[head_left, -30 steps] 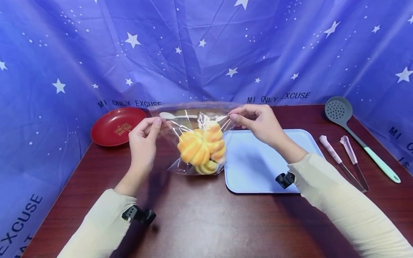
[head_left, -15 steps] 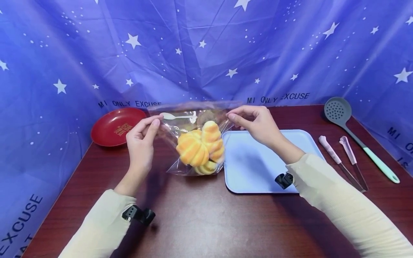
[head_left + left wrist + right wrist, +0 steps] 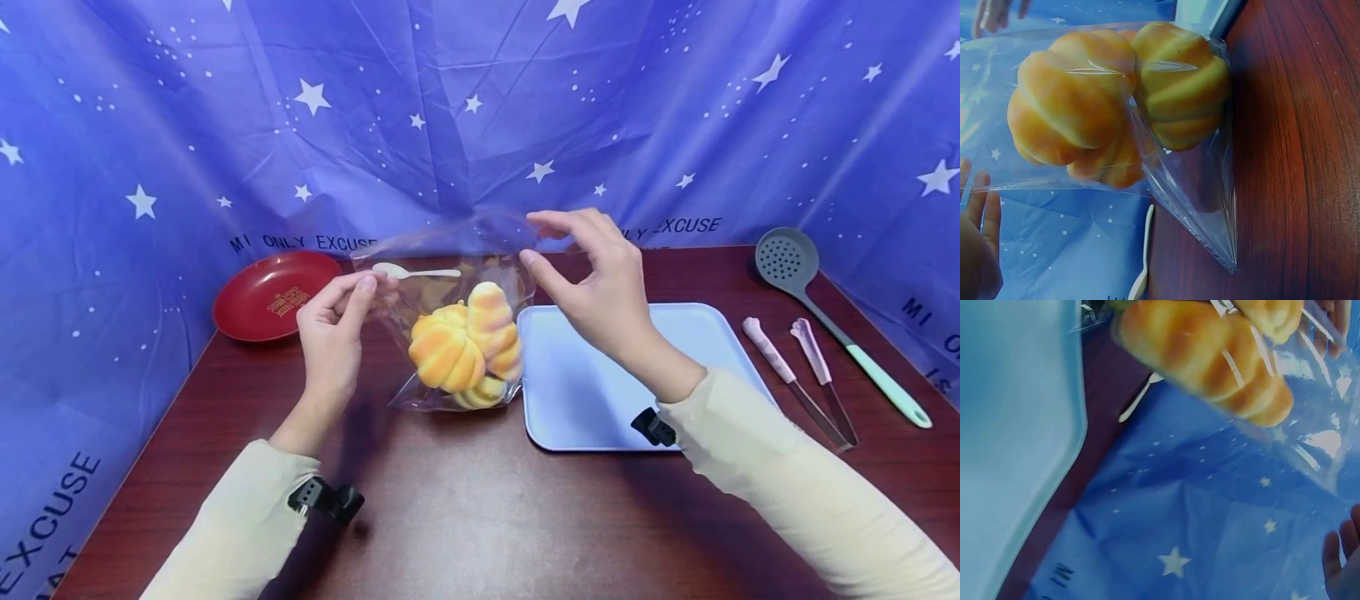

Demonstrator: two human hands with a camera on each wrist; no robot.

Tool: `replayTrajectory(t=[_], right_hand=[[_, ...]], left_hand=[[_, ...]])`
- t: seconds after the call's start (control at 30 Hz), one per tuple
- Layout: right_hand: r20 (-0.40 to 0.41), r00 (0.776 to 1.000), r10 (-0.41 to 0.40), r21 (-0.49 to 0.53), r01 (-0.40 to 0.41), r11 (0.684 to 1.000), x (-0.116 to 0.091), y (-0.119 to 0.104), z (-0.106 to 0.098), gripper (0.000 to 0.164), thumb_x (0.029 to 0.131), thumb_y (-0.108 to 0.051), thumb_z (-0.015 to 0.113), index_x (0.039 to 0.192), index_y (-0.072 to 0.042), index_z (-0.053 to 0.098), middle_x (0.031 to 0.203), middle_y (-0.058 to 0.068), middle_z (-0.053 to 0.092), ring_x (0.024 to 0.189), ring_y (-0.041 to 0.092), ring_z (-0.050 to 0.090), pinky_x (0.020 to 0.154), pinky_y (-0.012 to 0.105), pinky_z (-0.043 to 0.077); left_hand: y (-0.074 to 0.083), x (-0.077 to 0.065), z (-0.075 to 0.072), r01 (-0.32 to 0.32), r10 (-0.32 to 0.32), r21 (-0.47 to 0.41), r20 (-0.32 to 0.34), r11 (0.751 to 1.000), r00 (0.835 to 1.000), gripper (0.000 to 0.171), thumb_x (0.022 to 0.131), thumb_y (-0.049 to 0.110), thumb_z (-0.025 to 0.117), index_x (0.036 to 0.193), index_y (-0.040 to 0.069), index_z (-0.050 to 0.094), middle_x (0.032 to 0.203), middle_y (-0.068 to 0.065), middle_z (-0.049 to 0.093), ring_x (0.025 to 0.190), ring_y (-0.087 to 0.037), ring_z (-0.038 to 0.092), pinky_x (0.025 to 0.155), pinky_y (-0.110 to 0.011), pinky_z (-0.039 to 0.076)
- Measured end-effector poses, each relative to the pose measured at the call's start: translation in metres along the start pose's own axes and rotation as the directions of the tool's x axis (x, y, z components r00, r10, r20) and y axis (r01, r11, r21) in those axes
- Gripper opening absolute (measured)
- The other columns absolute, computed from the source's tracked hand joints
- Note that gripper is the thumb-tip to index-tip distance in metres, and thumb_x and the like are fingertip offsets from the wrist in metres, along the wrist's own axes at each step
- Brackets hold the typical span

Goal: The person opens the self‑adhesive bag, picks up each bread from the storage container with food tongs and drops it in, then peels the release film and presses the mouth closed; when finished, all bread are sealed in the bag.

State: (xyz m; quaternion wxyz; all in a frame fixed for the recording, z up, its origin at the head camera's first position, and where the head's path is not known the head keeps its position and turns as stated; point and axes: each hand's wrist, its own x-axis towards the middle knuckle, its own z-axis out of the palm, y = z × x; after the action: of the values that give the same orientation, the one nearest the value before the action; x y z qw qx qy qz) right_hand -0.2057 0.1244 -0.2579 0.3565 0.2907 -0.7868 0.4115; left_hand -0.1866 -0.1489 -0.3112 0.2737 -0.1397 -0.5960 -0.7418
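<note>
A clear plastic bag (image 3: 442, 242) stands upright at the table's middle, its mouth upward. Inside are a pumpkin-shaped bread (image 3: 447, 350), a long ridged bread (image 3: 495, 329) and a smaller yellowish bread (image 3: 480, 392) at the bottom. My left hand (image 3: 333, 321) pinches the bag's upper left edge between thumb and fingers. At the upper right corner, my right hand (image 3: 600, 275) has thumb and fingers spread apart, with fingertips close to the film. The right wrist view shows the long bread (image 3: 1210, 356) through the film, with right-hand fingers (image 3: 1332, 556) at the lower right.
A light blue tray (image 3: 585, 408) lies right of the bag. Farther right are tongs (image 3: 810, 354) with pinkish handles and a grey slotted skimmer (image 3: 787, 254) with a mint handle. A red plate (image 3: 247, 292) sits at the back left, and a white spoon (image 3: 420, 272) behind the bag.
My right hand has let go of the bag's right edge, spread its fingers and risen slightly. The bag's mouth now stands higher on that side. My left hand keeps its pinch.
</note>
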Motion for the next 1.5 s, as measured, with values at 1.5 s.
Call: replayTrajectory(t=[1.5], right_hand=[[0.351,0.83,-0.434,-0.334,0.544,0.77,0.06,-0.078,0.076,0.012,0.096,-0.019,0.071,0.094,-0.013,0.08,0.088,-0.001,0.072,0.094,0.021,0.064,0.104,0.037,0.04]], left_hand=[[0.01,0.0,0.002,-0.048,0.044,0.147,0.029,0.988,0.999,0.03,0.094,-0.002,0.064,0.123,-0.01,0.066,0.087,0.012,0.072,0.07,-0.002,0.061,0.065,-0.016,0.049]])
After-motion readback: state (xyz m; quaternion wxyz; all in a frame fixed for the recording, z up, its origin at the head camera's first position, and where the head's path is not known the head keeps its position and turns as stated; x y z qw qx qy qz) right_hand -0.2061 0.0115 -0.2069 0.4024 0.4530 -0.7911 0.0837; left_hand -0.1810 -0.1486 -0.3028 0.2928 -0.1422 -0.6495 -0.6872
